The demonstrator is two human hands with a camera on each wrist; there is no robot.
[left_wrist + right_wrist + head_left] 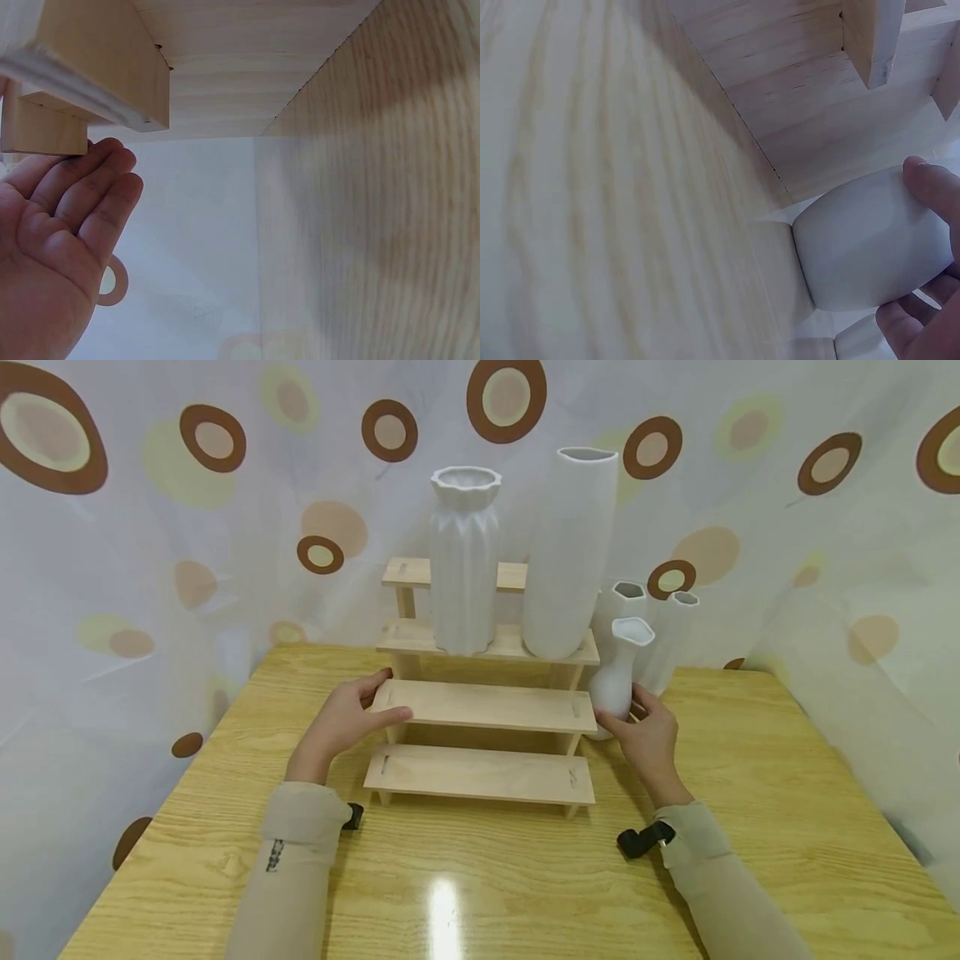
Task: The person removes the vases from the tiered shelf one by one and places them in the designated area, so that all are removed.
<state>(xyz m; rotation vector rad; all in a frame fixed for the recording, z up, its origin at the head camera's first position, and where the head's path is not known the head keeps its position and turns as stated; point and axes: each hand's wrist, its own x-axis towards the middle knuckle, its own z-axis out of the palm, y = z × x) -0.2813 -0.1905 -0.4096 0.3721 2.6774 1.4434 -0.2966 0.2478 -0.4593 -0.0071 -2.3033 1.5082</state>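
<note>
A tiered wooden display shelf (487,705) stands on the table, its boards stepping up toward the back. My left hand (347,718) holds the left end of its second board from the bottom, thumb on top. In the left wrist view the fingers (97,187) reach against the wood from below. At the shelf's right side, my right hand (651,745) holds a small white vase (617,677) with a flared mouth low on its body. The right wrist view shows the thumb and fingers on either side of the vase's rounded lower body (870,244), its base at the tabletop.
On the upper part of the shelf stand a ribbed white vase (463,568) and a tall smooth white vase (570,556). Two more white vases, a hexagonal-mouthed one (627,592) and a slim one (675,639), stand behind the small vase. A circle-patterned cloth (225,543) hangs behind the wooden table (525,893).
</note>
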